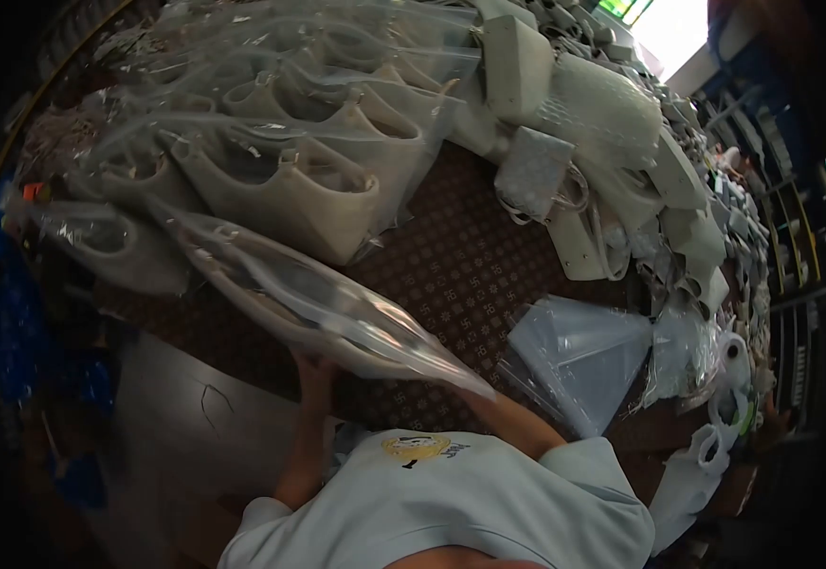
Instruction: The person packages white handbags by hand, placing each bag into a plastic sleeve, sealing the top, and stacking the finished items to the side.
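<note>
A pale beige handbag [275, 318] lies slanted in front of me inside a clear plastic bag [375, 318]. My left hand [312, 361] grips its lower edge from below, the fingertips hidden behind it. My right forearm runs up to the right end of the plastic bag, where the plastic covers my right hand [477, 396]; its fingers cannot be made out. Beyond stand several more beige handbags [327, 213] in clear plastic, their tops with curved openings. One wrapped handbag [114, 247] leans at the left.
A brown patterned table [460, 256] lies underneath. Flat clear plastic bags [583, 356] are stacked at its right side. Unwrapped pale bags [602, 104] pile up at the back right, with a small patterned pouch [534, 171] on them. Blue plastic [29, 322] hangs at the left.
</note>
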`<move>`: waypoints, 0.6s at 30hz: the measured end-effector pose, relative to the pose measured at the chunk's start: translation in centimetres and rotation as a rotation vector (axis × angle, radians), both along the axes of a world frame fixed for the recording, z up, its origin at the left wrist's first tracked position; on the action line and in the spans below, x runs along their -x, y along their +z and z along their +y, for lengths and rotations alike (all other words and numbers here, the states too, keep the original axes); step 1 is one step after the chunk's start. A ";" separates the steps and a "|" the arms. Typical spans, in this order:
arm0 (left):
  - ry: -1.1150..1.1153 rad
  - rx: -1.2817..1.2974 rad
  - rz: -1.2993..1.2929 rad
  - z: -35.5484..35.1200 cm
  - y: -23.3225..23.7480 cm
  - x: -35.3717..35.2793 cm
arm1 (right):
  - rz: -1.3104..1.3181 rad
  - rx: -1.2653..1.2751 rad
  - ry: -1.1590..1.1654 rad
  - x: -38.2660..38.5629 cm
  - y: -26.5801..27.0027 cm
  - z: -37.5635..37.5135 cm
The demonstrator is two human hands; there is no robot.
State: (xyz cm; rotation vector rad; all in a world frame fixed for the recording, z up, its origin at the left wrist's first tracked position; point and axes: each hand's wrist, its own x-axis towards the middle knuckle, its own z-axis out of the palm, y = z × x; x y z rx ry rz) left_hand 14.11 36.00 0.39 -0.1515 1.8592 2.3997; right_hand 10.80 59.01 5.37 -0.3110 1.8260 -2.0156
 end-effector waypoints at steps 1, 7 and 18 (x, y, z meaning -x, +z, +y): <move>0.107 -0.076 -0.035 -0.4 1.1 2.8 | 0.268 0.054 -0.051 3.0 -1.5 -1.0; 0.319 0.134 0.098 -4.1 -0.7 10.8 | 0.149 -0.147 0.025 11.4 1.7 -4.1; 0.534 0.180 -0.053 5.9 5.0 4.7 | -0.039 -0.152 -1.185 7.0 7.1 37.8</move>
